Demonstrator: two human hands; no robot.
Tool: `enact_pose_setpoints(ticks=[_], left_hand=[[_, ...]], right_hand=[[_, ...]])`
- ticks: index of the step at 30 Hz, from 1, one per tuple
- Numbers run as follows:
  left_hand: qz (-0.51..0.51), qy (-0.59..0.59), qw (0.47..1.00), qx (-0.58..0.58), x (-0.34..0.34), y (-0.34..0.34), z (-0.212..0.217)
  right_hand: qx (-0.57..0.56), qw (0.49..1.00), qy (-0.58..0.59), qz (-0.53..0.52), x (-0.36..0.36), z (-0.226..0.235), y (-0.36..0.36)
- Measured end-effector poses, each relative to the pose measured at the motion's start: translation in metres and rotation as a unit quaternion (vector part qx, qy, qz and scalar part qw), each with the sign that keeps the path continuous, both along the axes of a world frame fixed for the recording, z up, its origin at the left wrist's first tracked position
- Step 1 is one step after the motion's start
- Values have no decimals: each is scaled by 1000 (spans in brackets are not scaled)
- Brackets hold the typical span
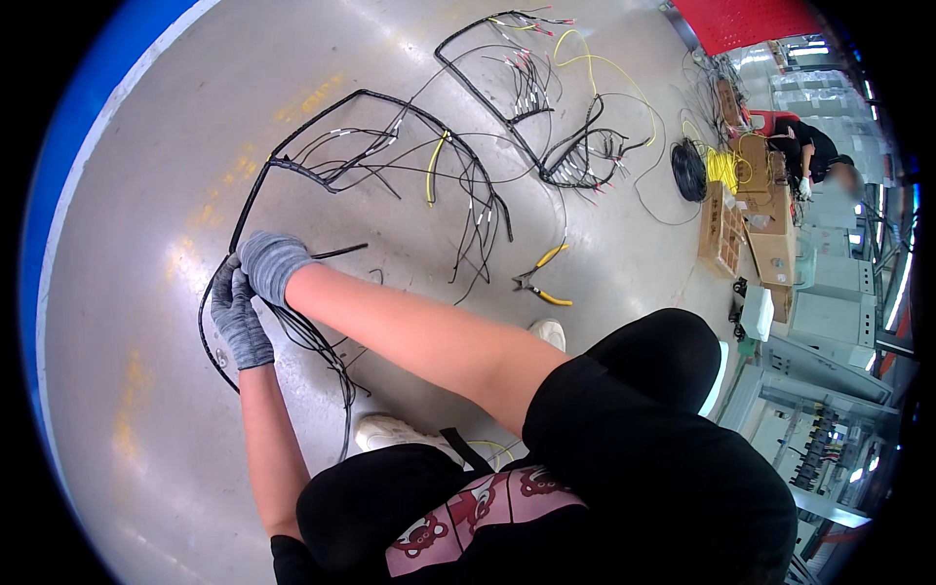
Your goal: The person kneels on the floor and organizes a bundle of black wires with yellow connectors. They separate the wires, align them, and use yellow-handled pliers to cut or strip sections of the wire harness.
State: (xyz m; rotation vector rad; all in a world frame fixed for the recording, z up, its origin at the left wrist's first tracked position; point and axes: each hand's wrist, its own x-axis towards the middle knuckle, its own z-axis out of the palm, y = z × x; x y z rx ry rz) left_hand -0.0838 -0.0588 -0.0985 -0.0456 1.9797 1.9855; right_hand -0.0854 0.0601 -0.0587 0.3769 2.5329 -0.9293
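Right now I am crouching over the grey floor (146, 439) and gripping a black wire harness (292, 327) with both gloved hands — my left hand (239, 317) is closing around the bundle where it loops near my knee, and my right hand (271, 263) is clamping the same bundle just above it, the 2 gloves touching. The harness is lying on the floor ahead of me, its thick sheathed trunk (322, 107) arching away and its thin loose leads (468, 210) fanning out to the right. To handle this well, I judge that I should be keeping the strands bunched tight between my palms, feeding them along evenly so none slip out, and minding the stray wires trailing back toward my white shoes (390, 429). Counting what is around me: I am seeing 2 harnesses, the one in my grip and a second harness (546, 117) lying farther off with yellow wires (604, 68) curling from it; 1 pair of yellow-handled pliers (539, 278) resting on the floor between them, well apart from my hands; 1 black coil of cable (688, 171) beside a yellow coil (721, 168); and several cardboard boxes (756, 214) stacked at the right — I cannot tell exactly how many. Another person (814, 156) is working beyond the boxes.
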Motion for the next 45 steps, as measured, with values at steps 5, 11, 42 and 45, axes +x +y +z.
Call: enact_pose_setpoints(ticks=[5,11,42,45], left_hand=[[-17,3,999,46,1,-5,-2],[-57,43,996,45,7,-6,10],[28,-57,984,165,21,9,-3],[13,-66,986,152,19,2,-8]], right_hand=[[18,999,20,44,-17,-40,5],[-12,996,48,74,-20,-46,12],[15,996,88,-25,25,12,16],[-6,997,72,4,26,11,23]])
